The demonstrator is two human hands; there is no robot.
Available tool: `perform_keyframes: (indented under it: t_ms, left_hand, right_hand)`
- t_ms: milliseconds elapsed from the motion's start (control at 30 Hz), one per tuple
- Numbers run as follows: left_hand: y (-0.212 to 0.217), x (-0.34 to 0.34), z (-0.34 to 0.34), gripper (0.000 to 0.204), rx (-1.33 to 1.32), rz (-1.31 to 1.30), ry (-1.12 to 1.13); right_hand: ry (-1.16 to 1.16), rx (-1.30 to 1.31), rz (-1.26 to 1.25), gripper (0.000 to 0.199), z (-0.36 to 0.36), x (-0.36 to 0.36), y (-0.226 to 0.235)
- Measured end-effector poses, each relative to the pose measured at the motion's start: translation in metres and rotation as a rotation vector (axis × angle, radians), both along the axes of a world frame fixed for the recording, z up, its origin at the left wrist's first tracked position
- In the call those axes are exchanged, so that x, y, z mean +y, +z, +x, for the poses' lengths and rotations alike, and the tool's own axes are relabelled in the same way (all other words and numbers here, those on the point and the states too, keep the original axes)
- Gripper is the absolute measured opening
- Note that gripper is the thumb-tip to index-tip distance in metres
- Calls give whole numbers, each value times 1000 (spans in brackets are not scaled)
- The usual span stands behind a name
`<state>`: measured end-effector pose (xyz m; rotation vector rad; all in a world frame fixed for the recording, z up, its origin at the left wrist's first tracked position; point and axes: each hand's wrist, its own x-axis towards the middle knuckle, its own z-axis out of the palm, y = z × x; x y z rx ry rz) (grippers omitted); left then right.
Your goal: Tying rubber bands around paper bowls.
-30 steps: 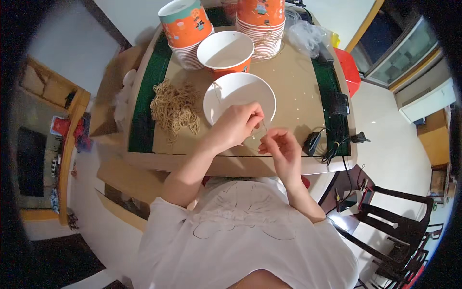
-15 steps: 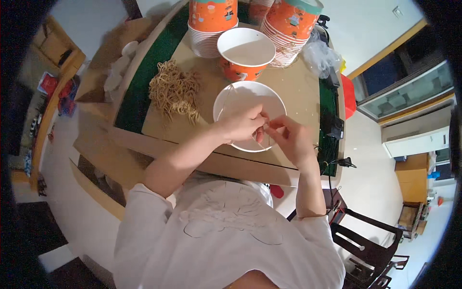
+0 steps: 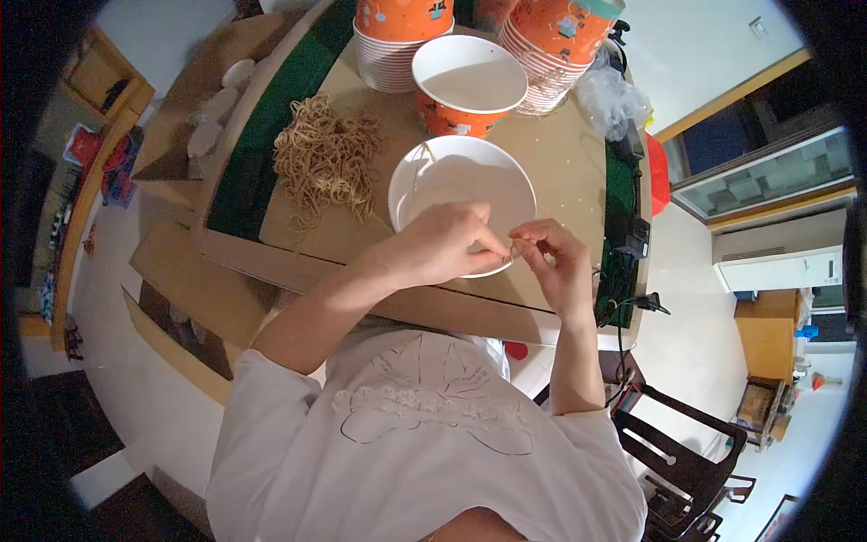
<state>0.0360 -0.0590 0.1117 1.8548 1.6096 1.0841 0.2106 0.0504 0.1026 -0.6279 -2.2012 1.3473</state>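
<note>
**Both hands pinched together over the near rim of the white bowl**

Left hand [image 3: 444,242]: forearm enters from lower left, wrist bent, knuckles up, fingers curled with thumb and forefinger pressed tip to tip. It lies over the near edge of the white bowl [image 3: 452,181]. Right hand [image 3: 553,256]: forearm rises almost straight from the lower edge, fingers bent inward, thumb and forefinger nipped together facing the left fingertips. The two pinches nearly touch. Something thin and tan, likely a rubber band [image 3: 513,253], sits between them; too small to tell its shape for sure.

The bowl rests on the tan tabletop [image 3: 560,163], just in front of an orange paper cup [image 3: 468,83] with a white inside. A loose heap of tan rubber bands [image 3: 327,163] lies to the left of the bowl, apart from both hands. Stacks of orange cups [image 3: 397,41] stand at the far edge.

Versus half a second ago: hands hold the same pinched meeting, same spot at the bowl's near rim. A second ago they were apart, right hand lower and off the bowl
</note>
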Motion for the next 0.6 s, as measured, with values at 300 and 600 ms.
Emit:
perform_keyframes:
  t_ms: [300,600]
  left_hand:
    - [0,3,11,4,452,175,-16]
    - [-8,2,17,10,8,136,-43]
  right_hand:
    - [-73,21,-98,6,3,-10,-1]
    - [-148,175,-119,7,2,-21,-16]
